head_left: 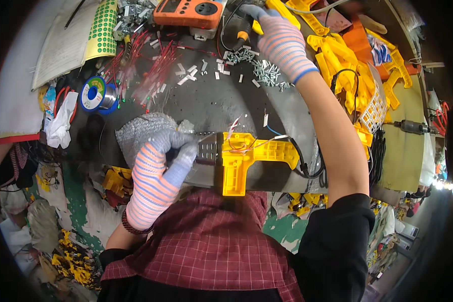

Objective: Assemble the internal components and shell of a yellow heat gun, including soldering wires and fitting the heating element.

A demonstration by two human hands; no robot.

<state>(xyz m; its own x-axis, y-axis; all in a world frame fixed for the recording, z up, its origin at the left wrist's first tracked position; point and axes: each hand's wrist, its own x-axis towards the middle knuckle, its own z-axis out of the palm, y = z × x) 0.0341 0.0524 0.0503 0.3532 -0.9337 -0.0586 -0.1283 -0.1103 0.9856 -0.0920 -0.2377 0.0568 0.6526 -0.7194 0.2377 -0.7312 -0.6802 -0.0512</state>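
Maroon checked cloth makes the apron (201, 246), nearest of all; just beyond it, the yellow shell (235, 173) lies open side up at the near edge of the black table (196, 103). Pistol-shaped and ribbed inside, the shell is crossed by thin wires (246, 146), with a black cord (303, 166) by its right end. The left hand (156, 173), gloved in striped knit, curls thumb and fingers together at the slotted black barrel (207, 151) – whether they pinch it or only rest there, one cannot tell.

The step in hand seems to be fitting out this shell. To do it well, the person would best hold the barrel square to its seat, tuck each wire inside the walls and avoid tugging the cord.

Crinkled silvery wrap (141, 133) bunches behind the left hand. Farther out come a round blue spool (98, 95), bright slender screws (268, 73) in a loose heap, and flat white tags (189, 75). Past the screws reaches the right hand (282, 43), gloved alike, fingers bent near a black-and-orange driver (244, 33) – its grip cannot be made out. Glossy yellow mouldings (337, 55) pile at the right; a boxy orange meter (186, 13) sits at the far side.
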